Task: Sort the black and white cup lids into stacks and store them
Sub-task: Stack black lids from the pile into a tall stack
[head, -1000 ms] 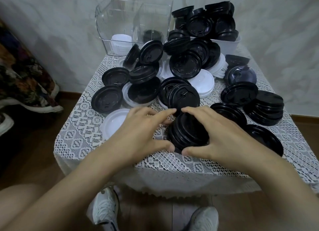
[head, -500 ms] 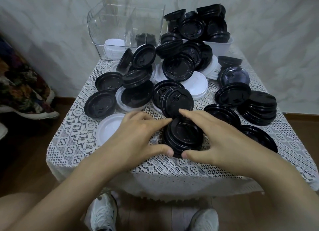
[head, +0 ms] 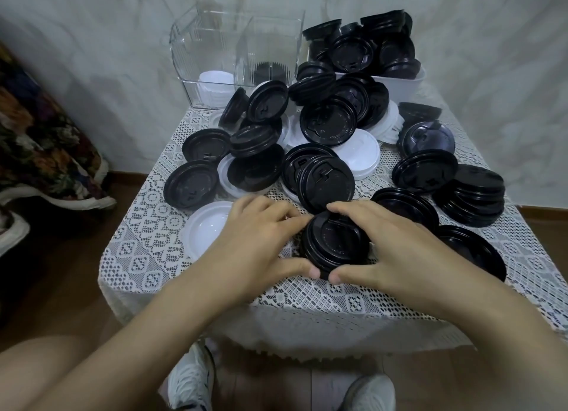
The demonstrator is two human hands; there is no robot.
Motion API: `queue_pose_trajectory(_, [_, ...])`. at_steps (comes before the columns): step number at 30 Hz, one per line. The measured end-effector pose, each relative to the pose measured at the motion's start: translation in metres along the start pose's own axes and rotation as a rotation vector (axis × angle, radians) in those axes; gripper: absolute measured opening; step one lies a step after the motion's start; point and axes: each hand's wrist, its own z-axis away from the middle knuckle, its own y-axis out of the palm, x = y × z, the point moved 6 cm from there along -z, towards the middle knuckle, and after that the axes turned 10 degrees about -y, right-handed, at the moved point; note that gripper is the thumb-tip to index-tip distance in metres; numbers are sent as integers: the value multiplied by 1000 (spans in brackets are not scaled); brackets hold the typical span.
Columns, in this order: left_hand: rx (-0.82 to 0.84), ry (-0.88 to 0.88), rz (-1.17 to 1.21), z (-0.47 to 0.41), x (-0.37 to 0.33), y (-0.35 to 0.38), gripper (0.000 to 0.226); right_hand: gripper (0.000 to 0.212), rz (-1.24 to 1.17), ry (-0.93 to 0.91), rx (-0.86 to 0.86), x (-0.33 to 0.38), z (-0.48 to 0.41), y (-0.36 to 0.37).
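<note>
Hands (head: 255,244) (head: 396,250) around black lid stack (head: 336,241), lettering illegible

The stack of black lids (head: 336,241) in the grip of the left hand (head: 255,241) and right hand (head: 396,250) is thin moulded plastic, smooth with a dull sheen and ridged rims. Beneath the grip, the lace cloth (head: 147,235) is white openwork, rough to the eye. Left of the grip, a white lid (head: 206,226) is smooth, glossy plastic. Far beyond the grip, the clear bin (head: 215,41) is glossy transparent plastic, partly ribbed. Below the grip, the floor (head: 55,287) is dark, smooth wood.
</note>
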Motion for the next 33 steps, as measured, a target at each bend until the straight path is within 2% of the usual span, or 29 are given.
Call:
queue_pose_trajectory(5, [26, -4, -23, 0, 4, 1, 104, 108, -34, -14, 14, -3, 2, 0])
queue_pose_trajectory(8, [35, -17, 46, 0, 4, -3, 112, 104, -65, -25, 34, -7, 5, -2])
queue_pose_trajectory(11, [23, -23, 159, 2, 3, -7, 108, 95, -84, -16, 28, -11, 6, -4])
queue_pose_trajectory(19, [72, -79, 275, 4, -2, -10, 90, 94, -88, -13, -24, -11, 5, -5])
queue_pose_trajectory(23, [104, -127, 193, 2, 0, -8, 91, 96, -49, -1, -39, -8, 4, -4])
queue_pose_trajectory(33, [95, -70, 106, 5, -9, -13, 90, 92, -24, 2, -17, -2, 2, -3])
